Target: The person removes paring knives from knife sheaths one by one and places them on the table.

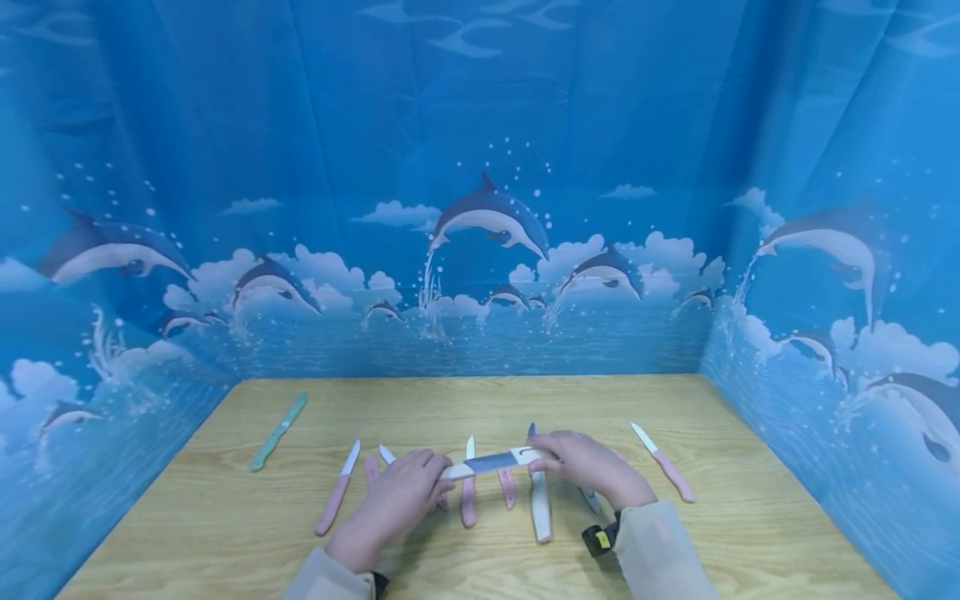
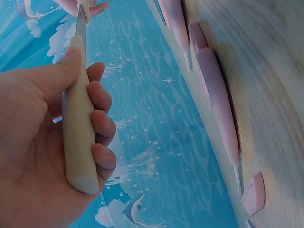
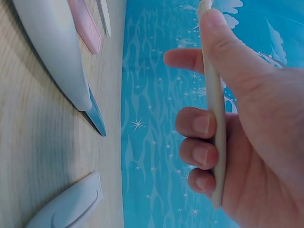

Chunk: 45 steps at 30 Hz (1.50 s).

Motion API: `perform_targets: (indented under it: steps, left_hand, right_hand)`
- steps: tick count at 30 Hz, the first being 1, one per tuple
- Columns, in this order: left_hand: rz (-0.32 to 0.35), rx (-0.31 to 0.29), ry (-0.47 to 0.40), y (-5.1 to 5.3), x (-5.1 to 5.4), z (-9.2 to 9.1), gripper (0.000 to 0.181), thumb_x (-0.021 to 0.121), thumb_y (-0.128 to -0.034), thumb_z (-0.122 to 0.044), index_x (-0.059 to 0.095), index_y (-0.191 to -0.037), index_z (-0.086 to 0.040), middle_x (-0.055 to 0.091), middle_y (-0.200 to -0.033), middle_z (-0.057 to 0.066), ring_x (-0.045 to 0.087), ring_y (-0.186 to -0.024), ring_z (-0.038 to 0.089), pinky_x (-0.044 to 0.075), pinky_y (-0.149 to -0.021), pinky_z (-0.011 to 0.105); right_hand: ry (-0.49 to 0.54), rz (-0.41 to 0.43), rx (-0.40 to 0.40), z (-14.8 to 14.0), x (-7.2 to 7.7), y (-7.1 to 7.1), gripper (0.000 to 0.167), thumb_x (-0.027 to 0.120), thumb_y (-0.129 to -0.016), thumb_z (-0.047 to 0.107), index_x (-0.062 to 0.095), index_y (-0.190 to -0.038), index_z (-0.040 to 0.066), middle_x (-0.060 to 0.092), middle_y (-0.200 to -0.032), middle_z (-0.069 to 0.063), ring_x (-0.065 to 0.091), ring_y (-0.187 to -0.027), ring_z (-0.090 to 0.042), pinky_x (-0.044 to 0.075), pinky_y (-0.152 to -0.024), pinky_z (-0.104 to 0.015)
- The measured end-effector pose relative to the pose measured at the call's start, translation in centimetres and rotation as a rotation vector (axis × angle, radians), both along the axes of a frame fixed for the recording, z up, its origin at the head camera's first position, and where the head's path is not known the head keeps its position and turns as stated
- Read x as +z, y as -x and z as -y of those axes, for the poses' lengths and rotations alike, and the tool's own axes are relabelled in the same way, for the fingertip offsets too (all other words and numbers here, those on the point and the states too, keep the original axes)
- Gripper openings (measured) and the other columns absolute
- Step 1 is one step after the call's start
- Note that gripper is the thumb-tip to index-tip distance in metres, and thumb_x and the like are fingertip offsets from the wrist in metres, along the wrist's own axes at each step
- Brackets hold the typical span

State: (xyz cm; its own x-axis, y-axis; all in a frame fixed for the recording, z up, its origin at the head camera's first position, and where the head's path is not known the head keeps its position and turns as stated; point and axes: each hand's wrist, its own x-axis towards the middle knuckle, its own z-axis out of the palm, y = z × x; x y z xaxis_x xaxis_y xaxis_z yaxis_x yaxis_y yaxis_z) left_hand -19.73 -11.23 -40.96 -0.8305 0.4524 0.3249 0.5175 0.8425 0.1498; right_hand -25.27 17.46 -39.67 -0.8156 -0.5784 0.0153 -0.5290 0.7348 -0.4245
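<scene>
Above the table, my left hand (image 1: 401, 492) holds a kitchen knife by its cream handle (image 2: 80, 137), fingers and thumb wrapped round it. The bare grey blade (image 1: 491, 462) points right, toward my right hand (image 1: 596, 471). That hand grips a slim cream blade cover (image 3: 216, 109), thumb on one side and fingers curled on the other. In the head view the cover meets the tip end of the blade; how far the tip sits inside it, I cannot tell. Below the hands lie a white-handled knife (image 1: 540, 504) and a pink-handled knife (image 1: 468, 496).
A green knife (image 1: 279, 433) lies at the back left. One pink-handled knife (image 1: 337, 496) is left of my hands, another (image 1: 667, 471) at the right. Pink covers (image 1: 507, 487) and a white cover (image 3: 71, 204) lie among the knives. A dolphin-print curtain (image 1: 480, 350) surrounds the table.
</scene>
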Motion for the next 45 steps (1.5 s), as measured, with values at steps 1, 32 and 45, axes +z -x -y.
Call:
perform_targets:
  steps: [1,32,45]
  left_hand:
    - [0.001,0.002,-0.001,0.0,0.0,0.0,0.021,0.063,-0.093,-0.031,0.064,-0.107,-0.014,0.06,-0.088,-0.007,0.057,-0.082,0.01,0.051,-0.075,0.032]
    - [-0.004,0.032,0.002,-0.1,0.5,0.1,0.022,0.065,-0.0915,-0.028,0.064,-0.107,-0.013,0.063,-0.089,-0.005,0.06,-0.083,0.012,0.05,-0.075,0.033]
    - [0.025,0.043,-0.011,-0.1,0.5,0.5,0.024,0.064,-0.0922,-0.03,0.065,-0.109,-0.013,0.064,-0.093,-0.004,0.061,-0.086,0.014,0.051,-0.075,0.034]
  right_hand:
    - [0.003,0.005,-0.002,0.0,0.0,0.0,0.045,0.057,-0.096,0.035,0.056,-0.132,0.009,0.062,-0.126,-0.013,0.059,-0.116,-0.033,0.047,-0.098,-0.052]
    - [0.012,-0.047,-0.001,-0.8,-0.1,0.2,0.035,0.056,-0.096,0.035,0.061,-0.123,0.013,0.066,-0.116,-0.006,0.063,-0.107,-0.027,0.051,-0.092,-0.048]
    - [0.021,-0.019,-0.066,-1.6,-0.2,0.2,0.047,0.055,-0.095,0.041,0.058,-0.131,0.01,0.063,-0.127,-0.012,0.058,-0.117,-0.034,0.045,-0.1,-0.054]
